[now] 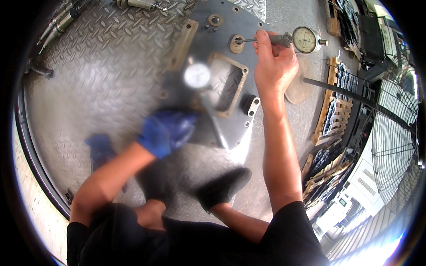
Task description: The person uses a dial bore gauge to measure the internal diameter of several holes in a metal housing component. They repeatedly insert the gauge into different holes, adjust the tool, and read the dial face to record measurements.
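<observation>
My bare right hand point(276, 66) is closed around the dark handle of a dial bore gauge point(280, 40), its round dial facing up to the right of my fingers. The gauge's thin stem reaches left into a bushing point(236, 43) in a large grey metal plate point(230, 22). My left hand point(168, 128), in a blue glove, is at the plate's lower left edge; its fingers are smeared and hidden. Just beyond it a second dial gauge point(197, 75) looks blurred, its rod slanting down across the plate beside a rectangular cutout. I cannot tell whether the left hand touches it.
A loose blue glove point(100, 148) lies on the tread-plate surface point(111, 75) at left. Metal tools point(64, 24) are at the far left. A fan point(395, 128) with a round base point(298, 82) stands at right, near wooden pallets point(339, 113) of parts. My shoe point(226, 186) is near the plate.
</observation>
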Motion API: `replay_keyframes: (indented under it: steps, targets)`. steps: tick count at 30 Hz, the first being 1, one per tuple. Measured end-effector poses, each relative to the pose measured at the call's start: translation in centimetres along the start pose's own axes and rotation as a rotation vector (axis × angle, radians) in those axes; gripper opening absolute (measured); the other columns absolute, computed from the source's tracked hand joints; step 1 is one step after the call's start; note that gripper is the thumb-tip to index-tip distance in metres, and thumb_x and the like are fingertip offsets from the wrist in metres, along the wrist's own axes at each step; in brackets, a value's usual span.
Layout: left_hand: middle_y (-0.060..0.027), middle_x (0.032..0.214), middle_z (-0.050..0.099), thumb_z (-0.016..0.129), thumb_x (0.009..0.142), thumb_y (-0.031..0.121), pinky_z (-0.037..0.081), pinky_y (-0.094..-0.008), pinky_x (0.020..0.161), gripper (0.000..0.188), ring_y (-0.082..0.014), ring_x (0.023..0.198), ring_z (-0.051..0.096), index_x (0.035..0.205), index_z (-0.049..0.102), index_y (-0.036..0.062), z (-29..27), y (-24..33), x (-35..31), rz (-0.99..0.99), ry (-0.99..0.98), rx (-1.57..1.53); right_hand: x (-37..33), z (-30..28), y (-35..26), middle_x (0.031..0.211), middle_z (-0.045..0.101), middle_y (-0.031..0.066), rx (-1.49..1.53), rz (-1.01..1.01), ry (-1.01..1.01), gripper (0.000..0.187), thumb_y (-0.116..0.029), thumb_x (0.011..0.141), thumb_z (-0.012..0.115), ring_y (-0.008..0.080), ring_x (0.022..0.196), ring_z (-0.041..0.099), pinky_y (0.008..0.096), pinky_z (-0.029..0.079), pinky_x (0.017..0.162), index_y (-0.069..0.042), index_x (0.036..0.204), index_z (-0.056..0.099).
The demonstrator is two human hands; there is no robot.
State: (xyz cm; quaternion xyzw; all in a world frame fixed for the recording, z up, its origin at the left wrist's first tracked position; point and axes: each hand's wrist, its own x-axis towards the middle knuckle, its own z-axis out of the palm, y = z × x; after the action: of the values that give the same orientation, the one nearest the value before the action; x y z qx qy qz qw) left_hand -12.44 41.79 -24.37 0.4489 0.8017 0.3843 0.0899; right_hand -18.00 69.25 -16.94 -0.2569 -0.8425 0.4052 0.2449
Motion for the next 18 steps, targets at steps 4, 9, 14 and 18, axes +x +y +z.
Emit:
replay_keyframes:
  steps: [4,9,14,18]
  targets:
    - [-0.0102,0.092,0.073,0.074,0.088,0.02,0.058,-0.0462,0.07,0.035,-0.0328,0.08,0.071,0.122,0.074,0.0136,0.0,0.0,-0.1,-0.007,-0.017,0.011,-0.3,-0.3,-0.7,0.076,0.075,0.0074,-0.06,-0.016,-0.029,0.028,-0.026,0.097,0.078,0.012,0.071,0.071,0.0286,0.054,0.07,0.001,0.099,0.075]
    - [-0.0102,0.092,0.073,0.074,0.088,0.02,0.058,-0.0461,0.07,0.035,-0.0328,0.079,0.071,0.122,0.074,0.0135,0.2,-0.1,-0.3,-0.014,-0.024,0.011,-0.4,-0.2,0.1,0.076,0.075,0.0087,-0.041,-0.024,-0.04,0.029,-0.027,0.097,0.077,0.0134,0.071,0.071,0.029,0.054,0.07,0.002,0.099,0.075]
    - [-0.0103,0.092,0.073,0.074,0.088,0.02,0.058,-0.0461,0.07,0.034,-0.0329,0.079,0.07,0.122,0.074,0.0125,-0.1,0.0,0.0,-0.006,-0.011,-0.02,0.7,-0.3,0.6,0.076,0.075,0.0093,0.035,0.02,-0.038,0.029,-0.028,0.097,0.076,0.0147,0.07,0.071,0.0295,0.054,0.069,0.001,0.1,0.075]
    - [-0.0102,0.091,0.073,0.074,0.088,0.019,0.058,-0.0461,0.07,0.034,-0.0329,0.078,0.07,0.121,0.074,0.0119,0.1,-0.2,-0.2,-0.008,-0.017,-0.014,0.0,-0.6,-0.3,0.074,0.074,0.0079,-0.079,-0.042,-0.069,0.028,-0.027,0.098,0.076,0.0133,0.068,0.07,0.0293,0.053,0.068,0.001,0.099,0.075]
